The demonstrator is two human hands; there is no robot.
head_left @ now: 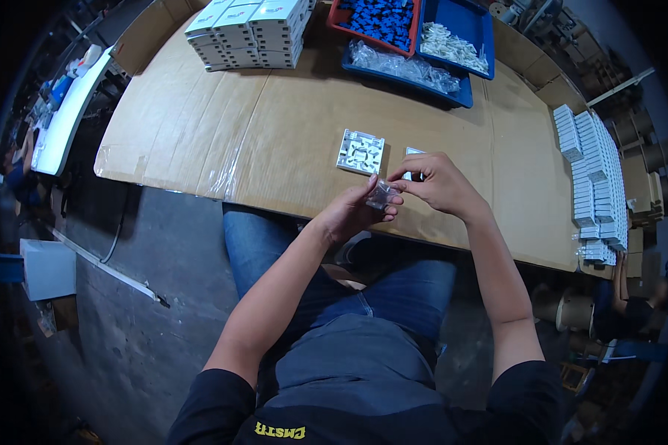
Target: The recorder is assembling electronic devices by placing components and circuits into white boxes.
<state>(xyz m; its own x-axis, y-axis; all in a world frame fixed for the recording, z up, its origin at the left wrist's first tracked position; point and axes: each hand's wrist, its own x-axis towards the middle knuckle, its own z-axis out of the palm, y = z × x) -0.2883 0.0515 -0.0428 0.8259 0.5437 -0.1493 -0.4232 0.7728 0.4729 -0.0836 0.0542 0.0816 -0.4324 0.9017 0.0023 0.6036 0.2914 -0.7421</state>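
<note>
My left hand (352, 211) and my right hand (434, 182) meet over the near edge of the cardboard-covered table (274, 111). Between their fingertips is a small clear plastic bag (382, 194), pinched by both hands. Just beyond the hands a square white plastic plate (361, 152) with moulded ribs lies flat on the cardboard. A second white piece (413, 152) shows partly behind my right fingers.
Stacked white boxes (249, 33) stand at the far left of the table. A red tray of blue parts (378, 21) and blue trays with white parts and clear bags (453, 44) sit at the back. Rows of white boxes (594, 178) line the right side.
</note>
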